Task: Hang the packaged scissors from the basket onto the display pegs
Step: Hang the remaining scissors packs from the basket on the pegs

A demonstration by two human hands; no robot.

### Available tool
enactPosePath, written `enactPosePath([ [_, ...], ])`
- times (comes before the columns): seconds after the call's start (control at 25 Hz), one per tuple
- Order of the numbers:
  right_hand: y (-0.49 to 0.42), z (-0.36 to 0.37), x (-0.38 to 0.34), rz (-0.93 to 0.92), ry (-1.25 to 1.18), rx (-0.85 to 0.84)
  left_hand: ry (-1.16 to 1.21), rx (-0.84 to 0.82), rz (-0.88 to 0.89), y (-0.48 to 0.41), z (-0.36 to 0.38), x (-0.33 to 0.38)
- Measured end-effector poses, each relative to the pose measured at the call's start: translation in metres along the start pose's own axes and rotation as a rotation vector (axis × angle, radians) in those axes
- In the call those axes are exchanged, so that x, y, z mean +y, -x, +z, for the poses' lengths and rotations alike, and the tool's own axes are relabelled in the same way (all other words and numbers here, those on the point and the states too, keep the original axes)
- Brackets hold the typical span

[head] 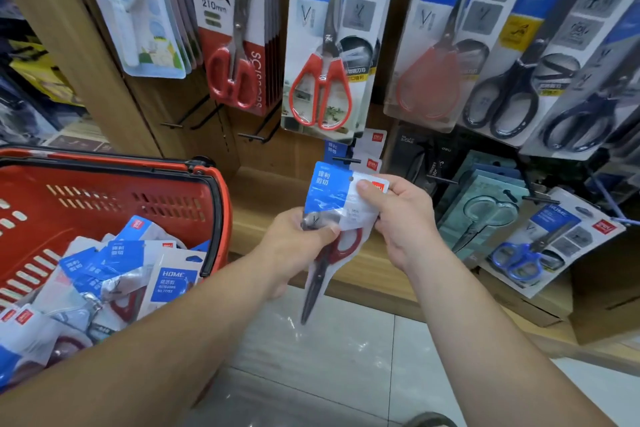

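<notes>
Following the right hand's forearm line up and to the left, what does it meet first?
The right hand already pinches the packaged scissors. Past that, it would probably reach the black peg just above, where blue-and-white packs hang. Depth to the peg is unclear.

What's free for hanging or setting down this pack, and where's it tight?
Two bare pegs jut out above the basket. The wooden ledge beside the basket is bare too. Right of the held pack, hanging packs crowd together.
</notes>
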State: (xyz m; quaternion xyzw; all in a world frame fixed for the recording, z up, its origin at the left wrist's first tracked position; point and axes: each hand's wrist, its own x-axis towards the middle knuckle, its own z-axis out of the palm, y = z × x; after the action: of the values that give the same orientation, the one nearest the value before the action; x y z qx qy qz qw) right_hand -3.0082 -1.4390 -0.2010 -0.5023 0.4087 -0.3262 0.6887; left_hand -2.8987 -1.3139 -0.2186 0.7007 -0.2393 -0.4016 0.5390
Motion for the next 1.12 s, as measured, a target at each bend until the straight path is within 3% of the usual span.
enactPosePath([
  [0.36, -0.025, 0.009, -0.013, -0.082, 0.026, 0.101, 0.004, 0.205, 0.134, -0.046, 0.006, 0.042],
  [0.64, -0.034, 0.014, -0.012, -0.12, 0.123, 0.074, 0.131, 0.128, 0.104, -0.067, 0.004, 0.042],
  [0.72, -0.036, 0.013, -0.011, -0.137, 0.137, 0.141, 0.101, 0.127, 0.126, -0.073, 0.005, 0.044],
  [0.92, -0.036, 0.006, 0.004, -0.189, 0.365, 0.415, -0.043, 0.306, 0.112, -0.098, 0.01, 0.045],
  [1.12, -0.006, 0.019, 0.027, -0.135, 0.49, 0.182, -0.235, 0.334, 0.173, -0.071, -0.005, 0.053],
])
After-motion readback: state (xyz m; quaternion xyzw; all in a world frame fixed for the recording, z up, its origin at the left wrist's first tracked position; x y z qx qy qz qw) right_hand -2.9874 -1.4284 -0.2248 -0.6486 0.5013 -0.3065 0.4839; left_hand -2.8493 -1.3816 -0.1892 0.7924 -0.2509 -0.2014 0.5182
